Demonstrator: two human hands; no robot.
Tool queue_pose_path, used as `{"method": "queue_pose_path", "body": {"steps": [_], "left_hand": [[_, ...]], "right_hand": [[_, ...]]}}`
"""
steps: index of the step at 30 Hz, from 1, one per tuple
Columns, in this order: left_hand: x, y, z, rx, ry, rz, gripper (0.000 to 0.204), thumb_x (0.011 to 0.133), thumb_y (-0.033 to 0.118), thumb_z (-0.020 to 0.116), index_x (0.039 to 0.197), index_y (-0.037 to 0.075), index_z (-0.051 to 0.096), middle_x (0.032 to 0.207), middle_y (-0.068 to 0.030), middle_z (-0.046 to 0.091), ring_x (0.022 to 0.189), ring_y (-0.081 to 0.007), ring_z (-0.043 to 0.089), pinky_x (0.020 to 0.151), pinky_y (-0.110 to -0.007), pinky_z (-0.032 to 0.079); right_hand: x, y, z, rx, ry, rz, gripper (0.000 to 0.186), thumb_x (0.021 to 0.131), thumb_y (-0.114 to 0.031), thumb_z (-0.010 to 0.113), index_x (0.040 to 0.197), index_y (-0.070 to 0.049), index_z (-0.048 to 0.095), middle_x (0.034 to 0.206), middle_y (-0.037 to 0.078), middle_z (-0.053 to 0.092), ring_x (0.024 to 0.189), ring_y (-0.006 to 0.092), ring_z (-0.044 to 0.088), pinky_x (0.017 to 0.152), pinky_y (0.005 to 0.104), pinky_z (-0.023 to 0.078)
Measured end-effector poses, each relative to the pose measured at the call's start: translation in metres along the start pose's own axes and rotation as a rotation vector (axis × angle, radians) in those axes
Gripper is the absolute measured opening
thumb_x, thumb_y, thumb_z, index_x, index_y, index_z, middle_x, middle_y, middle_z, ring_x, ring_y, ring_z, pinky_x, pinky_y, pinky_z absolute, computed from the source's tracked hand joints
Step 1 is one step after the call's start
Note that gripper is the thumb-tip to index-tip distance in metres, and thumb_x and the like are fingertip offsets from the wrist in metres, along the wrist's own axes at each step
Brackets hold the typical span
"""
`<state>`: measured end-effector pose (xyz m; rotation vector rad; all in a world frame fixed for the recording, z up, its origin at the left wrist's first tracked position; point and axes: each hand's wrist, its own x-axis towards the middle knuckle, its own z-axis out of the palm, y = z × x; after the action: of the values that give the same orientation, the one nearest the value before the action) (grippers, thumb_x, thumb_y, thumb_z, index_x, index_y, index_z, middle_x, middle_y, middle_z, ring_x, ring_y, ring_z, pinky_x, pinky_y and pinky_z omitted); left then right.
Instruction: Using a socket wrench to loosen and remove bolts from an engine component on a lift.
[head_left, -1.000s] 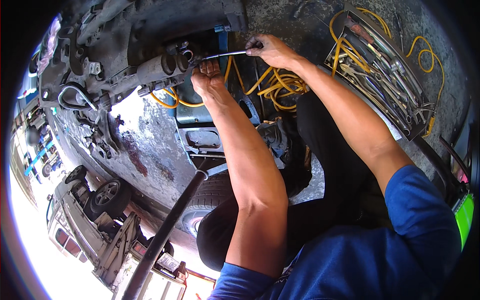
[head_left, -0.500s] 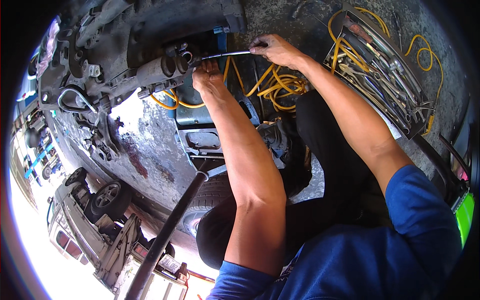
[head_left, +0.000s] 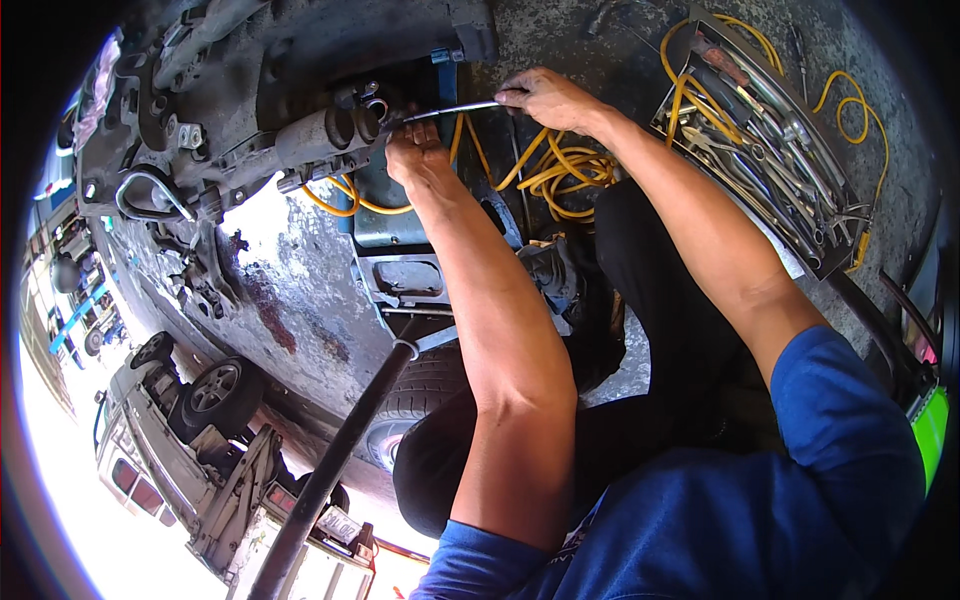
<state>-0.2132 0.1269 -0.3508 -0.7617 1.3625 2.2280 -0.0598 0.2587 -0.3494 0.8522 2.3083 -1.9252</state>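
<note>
silver bar (head_left: 458,109) slightly steeper than before, between hands (head_left: 550,102)

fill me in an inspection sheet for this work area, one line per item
Surface: grey floor, worn and patchy, with a dark reddish stain.
Job's things: slim metal tool reaching toward a large, dark machine part; its inner end is hard to make out.
Clutter: tray heaped with hand tools.
Hands: right hand pinches the tool's outer end; left hand is at its inner end, grip unclear.
Cables: yellow hose or cable, coiled on the floor, with loops across the tray.
Surroundings: pale vehicle at lower left; black bar nearer the person.
</note>
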Motion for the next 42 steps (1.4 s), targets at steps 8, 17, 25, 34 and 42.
{"method": "queue_pose_path", "body": {"steps": [8, 17, 25, 34, 42], "left_hand": [[-0.009, -0.008, 0.000, 0.012, 0.008, -0.031, 0.031, 0.096, 0.017, 0.031, 0.109, 0.006, 0.057, 0.100, -0.0090, 0.065, 0.093, -0.0216, 0.065, 0.094, -0.041, 0.046], [-0.004, -0.007, -0.002, 0.011, -0.001, -0.016, 0.031, 0.095, 0.017, 0.032, 0.106, 0.004, 0.058, 0.098, -0.0093, 0.066, 0.092, -0.0228, 0.065, 0.090, -0.042, 0.049], [-0.007, -0.012, -0.001, 0.006, -0.005, -0.014, 0.029, 0.096, 0.018, 0.035, 0.105, 0.004, 0.059, 0.097, -0.0092, 0.066, 0.089, -0.0229, 0.066, 0.083, -0.040, 0.053], [0.061, 0.057, -0.046, -0.064, -0.944, -0.466, 0.023, 0.094, 0.016, 0.038, 0.103, 0.005, 0.056, 0.075, -0.0042, 0.058, 0.051, -0.0093, 0.053, 0.042, -0.019, 0.044], [-0.014, -0.030, 0.000, -0.044, 0.057, 0.077, 0.022, 0.091, 0.022, 0.046, 0.085, 0.005, 0.060, 0.051, -0.0004, 0.044, 0.038, -0.0114, 0.041, 0.034, -0.025, 0.028]], "right_hand": [[0.008, 0.003, 0.011, 0.115, -0.048, 0.180, 0.029, 0.092, -0.028, 0.058, 0.091, -0.001, 0.065, 0.072, 0.005, 0.061, 0.067, 0.0145, 0.053, 0.061, 0.0306, 0.041], [0.002, 0.007, 0.024, 0.076, 0.190, -0.269, 0.024, 0.091, -0.025, 0.058, 0.096, -0.002, 0.065, 0.075, 0.009, 0.063, 0.070, 0.0190, 0.057, 0.066, 0.0342, 0.044], [0.002, 0.016, 0.016, 0.085, 0.090, 0.094, 0.031, 0.088, -0.030, 0.061, 0.086, 0.000, 0.065, 0.078, 0.013, 0.065, 0.073, 0.0233, 0.061, 0.069, 0.0363, 0.046], [0.014, -0.039, 0.027, -0.079, -0.036, 0.085, 0.037, 0.092, -0.035, 0.055, 0.088, 0.001, 0.063, 0.072, 0.016, 0.060, 0.068, 0.0242, 0.057, 0.066, 0.0381, 0.044], [0.016, 0.023, 0.007, -0.357, -0.021, 0.109, 0.044, 0.091, -0.038, 0.055, 0.105, 0.004, 0.059, 0.099, 0.026, 0.061, 0.093, 0.0419, 0.057, 0.080, 0.0423, 0.043]]}}
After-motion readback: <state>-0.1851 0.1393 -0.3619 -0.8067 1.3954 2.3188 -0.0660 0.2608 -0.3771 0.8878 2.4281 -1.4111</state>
